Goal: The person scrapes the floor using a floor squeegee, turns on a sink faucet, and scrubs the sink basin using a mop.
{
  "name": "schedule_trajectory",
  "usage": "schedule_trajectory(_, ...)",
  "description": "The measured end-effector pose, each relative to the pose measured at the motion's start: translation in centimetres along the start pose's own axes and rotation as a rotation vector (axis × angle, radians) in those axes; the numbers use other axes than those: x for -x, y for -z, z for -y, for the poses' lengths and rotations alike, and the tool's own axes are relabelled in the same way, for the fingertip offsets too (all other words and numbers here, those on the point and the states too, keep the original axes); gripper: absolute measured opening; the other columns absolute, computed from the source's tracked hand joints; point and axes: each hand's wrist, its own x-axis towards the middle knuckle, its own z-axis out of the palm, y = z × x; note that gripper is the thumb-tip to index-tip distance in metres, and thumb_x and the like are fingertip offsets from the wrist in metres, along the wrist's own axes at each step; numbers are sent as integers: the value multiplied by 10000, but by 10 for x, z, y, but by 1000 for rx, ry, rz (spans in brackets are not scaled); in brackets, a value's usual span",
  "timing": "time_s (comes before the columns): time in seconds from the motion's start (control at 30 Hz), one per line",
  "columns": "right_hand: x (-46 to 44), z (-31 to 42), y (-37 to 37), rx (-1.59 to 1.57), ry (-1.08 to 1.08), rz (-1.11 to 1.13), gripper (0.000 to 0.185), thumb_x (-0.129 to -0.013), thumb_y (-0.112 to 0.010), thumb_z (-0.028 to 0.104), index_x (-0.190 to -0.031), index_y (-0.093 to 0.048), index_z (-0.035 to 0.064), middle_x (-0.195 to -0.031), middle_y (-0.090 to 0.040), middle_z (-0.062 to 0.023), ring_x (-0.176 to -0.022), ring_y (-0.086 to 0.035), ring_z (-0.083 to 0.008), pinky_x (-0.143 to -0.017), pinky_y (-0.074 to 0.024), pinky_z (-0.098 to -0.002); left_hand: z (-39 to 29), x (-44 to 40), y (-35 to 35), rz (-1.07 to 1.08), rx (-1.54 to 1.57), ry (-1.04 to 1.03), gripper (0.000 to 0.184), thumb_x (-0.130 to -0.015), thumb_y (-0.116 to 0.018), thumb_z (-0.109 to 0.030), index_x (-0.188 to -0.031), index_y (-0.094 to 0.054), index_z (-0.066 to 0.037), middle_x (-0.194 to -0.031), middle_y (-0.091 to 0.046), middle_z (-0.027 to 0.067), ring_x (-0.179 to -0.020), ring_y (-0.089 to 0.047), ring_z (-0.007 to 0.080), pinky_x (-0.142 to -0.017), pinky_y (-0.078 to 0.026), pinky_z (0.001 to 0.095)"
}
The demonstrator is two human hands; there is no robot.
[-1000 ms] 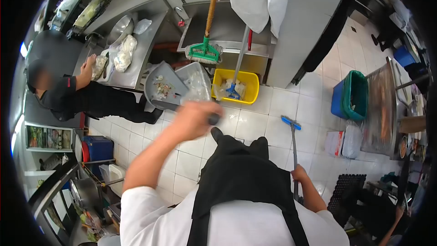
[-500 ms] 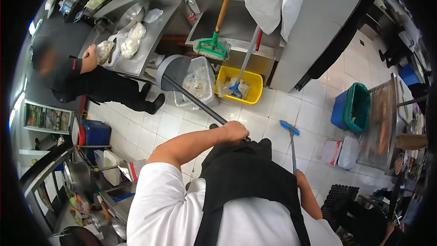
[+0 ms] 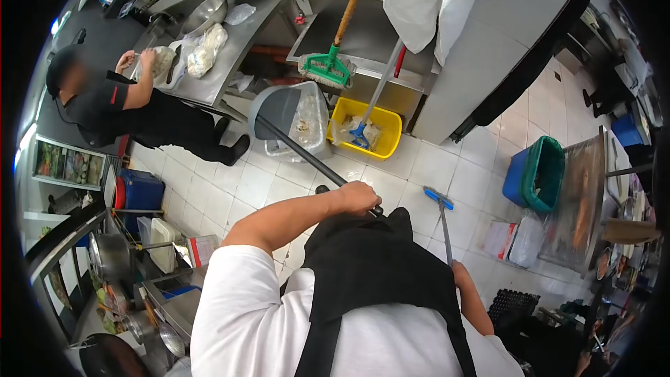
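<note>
"Just left of the yellow mop bucket (image 3: 393,132), what is that grey thing?"

"A long-handled dustpan (image 3: 274,107). Its pan sits at the mouth of the clear plastic bin (image 3: 323,126), which stands beside the bucket."

"How far along does it look?"

"The pan is already up at the bin, and pale scraps (image 3: 303,126) lie in there. What is left I can't say — I can't make out whether the pan still carries anything."

"Which way does it point?"

"Pan end away from the person, to the left of the bucket. The long axis runs aslant from there, down and rightward past the bucket's near side, ending in front of the black apron (image 3: 384,265)."

"And the hands?"

"The left hand (image 3: 359,197), on the bucket's near side, is wrapped round the dustpan's handle close to its end. The right hand (image 3: 460,274), farther to the bucket's near right, looks curled round the pole of the blue-headed broom (image 3: 440,199) — though its fingertips are hard to see."
</note>
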Motion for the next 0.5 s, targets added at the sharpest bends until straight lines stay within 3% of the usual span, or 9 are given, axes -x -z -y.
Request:
schedule_trajectory(0.17,2,8,6,28,-13,36,331,-825,-655,99,-1006,-442,-78,-686,-581,-174,-489,-630,-281,-372,-496,-390,-7,-2,7,-30,4,6,203,-740,-618,-158,-922,-629,-70,-774,-671,157,-787,-655,368,-696,-511,470)
schedule_trajectory(0.23,-15,-12,-6,-163,-61,20,333,-818,-664,91,-1006,-446,-75,-683,-585,-177,-486,-629,-279,-368,-491,-394,-11,-1,3,-36,12,2,209,-736,-619,-155,-925,-627,-67,-768,-669,160,-784,-654,368,-694,-509,470)
schedule_trajectory(0.33,-23,-20,-7,-181,-73,42,333,-816,-671,90,-1004,-450,-75,-687,-591,-182,-487,-630,-281,-366,-489,-396,-14,3,2,-20,126,-37,223,-723,-624,-150,-931,-625,-68,-757,-665,162,-773,-653,365,-687,-505,476)
schedule_trajectory(0.43,2,6,9,8,69,29,323,-821,-670,94,-994,-453,-72,-680,-593,-179,-487,-632,-280,-365,-489,-392,-4,9,23,12,-23,-57,202,-732,-616,-177,-904,-626,-72,-747,-662,156,-765,-654,362,-675,-502,485)
schedule_trajectory(0.5,-7,0,9,-57,39,43,317,-826,-668,96,-992,-454,-69,-675,-594,-175,-486,-633,-277,-363,-487,-389,4,10,40,-33,-10,-59,186,-743,-609,-186,-885,-626,-66,-746,-662,156,-769,-654,361,-674,-503,485)
